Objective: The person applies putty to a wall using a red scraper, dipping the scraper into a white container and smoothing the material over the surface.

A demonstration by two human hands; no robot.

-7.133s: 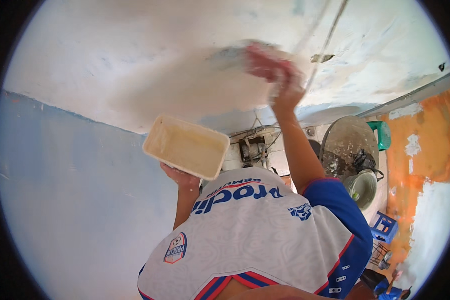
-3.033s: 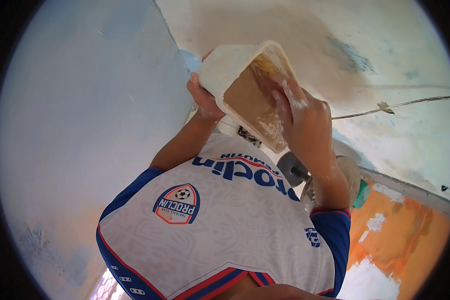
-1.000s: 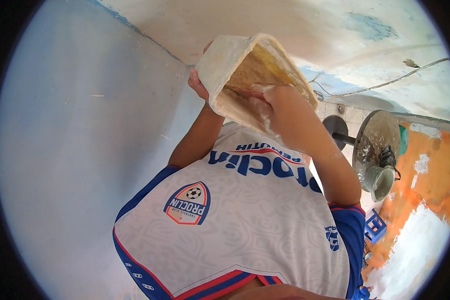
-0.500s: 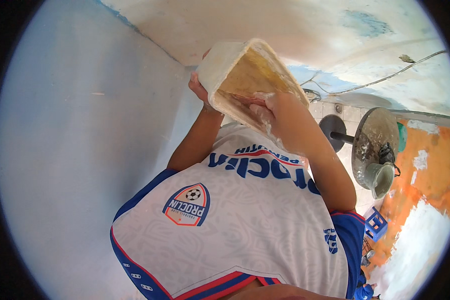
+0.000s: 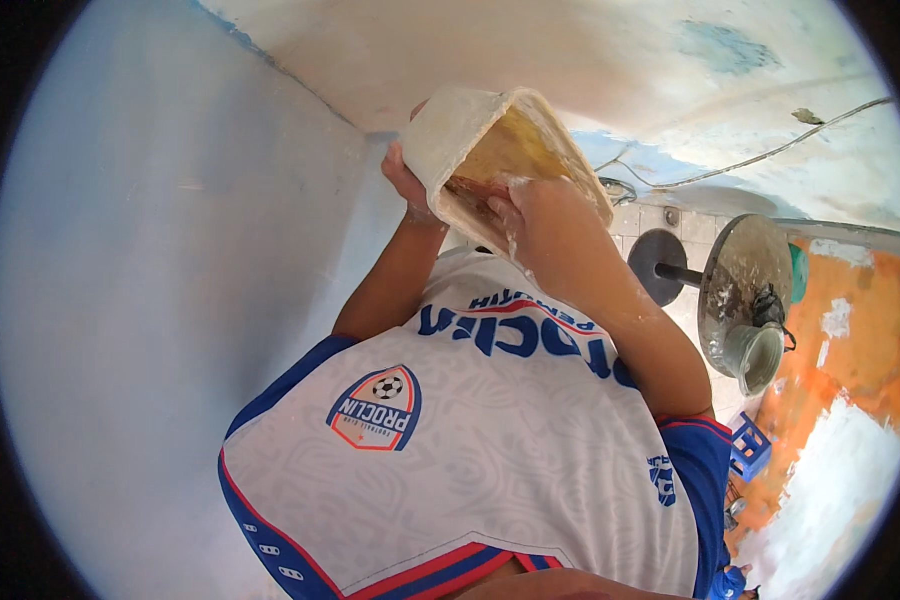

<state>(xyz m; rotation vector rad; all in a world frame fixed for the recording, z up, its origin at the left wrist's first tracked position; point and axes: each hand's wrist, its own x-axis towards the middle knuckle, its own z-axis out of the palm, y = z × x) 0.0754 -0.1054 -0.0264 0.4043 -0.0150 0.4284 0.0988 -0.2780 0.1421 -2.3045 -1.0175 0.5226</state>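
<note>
A cream-coloured, box-shaped plastic container point(image 5: 448, 128) is tilted, its open mouth facing down and to the right. Its rim is rough and its inside is smeared yellowish and brown. My left hand point(image 5: 404, 182) grips it from outside at the left, most of the fingers hidden behind it. Inside the mouth is my right hand point(image 5: 542, 215), fingers curled and marked with white paste. A reddish-brown strip shows by those fingers; I cannot tell whether it is a tool or a finger.
Pale blue wall point(image 5: 170, 250) stands close on my left, meeting a patchy wall ahead. A cable point(image 5: 745, 172) runs along that one. At right are a round table point(image 5: 720, 300) bearing a grey-green bucket point(image 5: 760, 360), a blue stool point(image 5: 752, 448), and another person point(image 5: 728, 582) lower down.
The container has shifted slightly down and tipped a little. My right hand has moved a little left and deeper into it, while the left keeps its grip.
</note>
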